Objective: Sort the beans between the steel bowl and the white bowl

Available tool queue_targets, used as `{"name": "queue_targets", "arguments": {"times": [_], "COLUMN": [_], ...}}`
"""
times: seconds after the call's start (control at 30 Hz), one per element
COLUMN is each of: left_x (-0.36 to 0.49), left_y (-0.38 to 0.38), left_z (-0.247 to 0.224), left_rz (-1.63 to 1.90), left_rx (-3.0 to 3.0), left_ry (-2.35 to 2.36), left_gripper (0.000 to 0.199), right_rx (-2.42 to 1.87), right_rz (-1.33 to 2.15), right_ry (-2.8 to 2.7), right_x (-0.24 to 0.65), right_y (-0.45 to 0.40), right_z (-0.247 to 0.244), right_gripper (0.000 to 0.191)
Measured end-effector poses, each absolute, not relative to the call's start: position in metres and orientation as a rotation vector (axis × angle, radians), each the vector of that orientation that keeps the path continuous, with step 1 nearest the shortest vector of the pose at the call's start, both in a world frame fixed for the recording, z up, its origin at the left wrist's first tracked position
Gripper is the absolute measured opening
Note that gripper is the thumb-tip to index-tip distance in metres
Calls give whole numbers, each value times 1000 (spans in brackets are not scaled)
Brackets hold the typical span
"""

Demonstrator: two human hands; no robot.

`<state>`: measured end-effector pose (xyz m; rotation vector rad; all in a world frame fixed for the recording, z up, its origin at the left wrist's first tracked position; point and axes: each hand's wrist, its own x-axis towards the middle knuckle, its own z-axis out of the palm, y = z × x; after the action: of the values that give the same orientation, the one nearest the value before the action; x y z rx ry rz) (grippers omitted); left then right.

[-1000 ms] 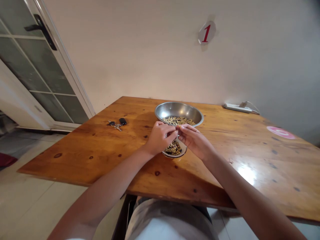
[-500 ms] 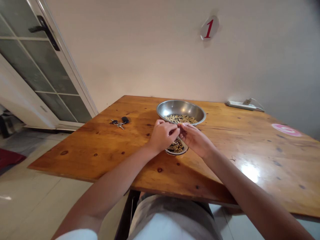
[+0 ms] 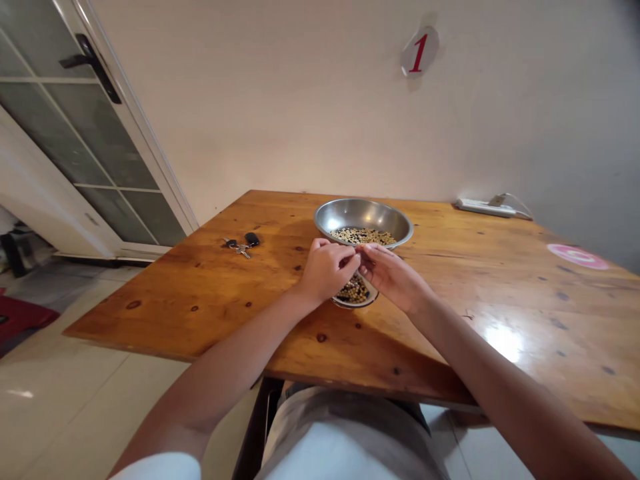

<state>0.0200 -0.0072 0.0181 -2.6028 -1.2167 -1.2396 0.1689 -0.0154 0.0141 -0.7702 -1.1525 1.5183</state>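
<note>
My left hand and my right hand meet above a small bowl of mixed yellow and dark beans. Fingertips of both hands are pinched together, touching each other; whatever is between them is too small to make out. Part of the small bowl is hidden under my hands. Just behind them stands a wide steel basin, with pale yellow beans and some dark ones across its bottom.
A bunch of keys lies on the wooden table to the left. Against the wall at the back right is a white power strip with a plug and cord. A round pink sticker marks the table's right side.
Both hands stay joined over the small bowl with only slight finger movement. The whole view has shifted a little; the bowl, basin and keys keep their places on the table.
</note>
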Motion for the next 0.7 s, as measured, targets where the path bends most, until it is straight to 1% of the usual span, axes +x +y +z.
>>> {"name": "queue_targets", "arguments": {"times": [0.4,0.57,0.63,0.7], "left_x": [21,21,20,20], "left_y": [-8,-8,-8,-8], "left_z": [18,19,19,20], "left_rz": [-1295,-1306,-1304,-1294], "left_rx": [-2609,-2617,-2620,-2617], "left_ry": [-1212,-1226,-1235,-1246], "left_gripper": [30,29,28,28], "right_rx": [-676,-708,-724,-713], "right_rz": [1637,1586,1550,1528], "right_ry": [-1015,-1074,-1131,-1192], "right_x": [166,166,167,169], "right_y": [-16,-17,-18,-19], "right_z": [15,15,17,20], "right_gripper": [4,4,8,15]}}
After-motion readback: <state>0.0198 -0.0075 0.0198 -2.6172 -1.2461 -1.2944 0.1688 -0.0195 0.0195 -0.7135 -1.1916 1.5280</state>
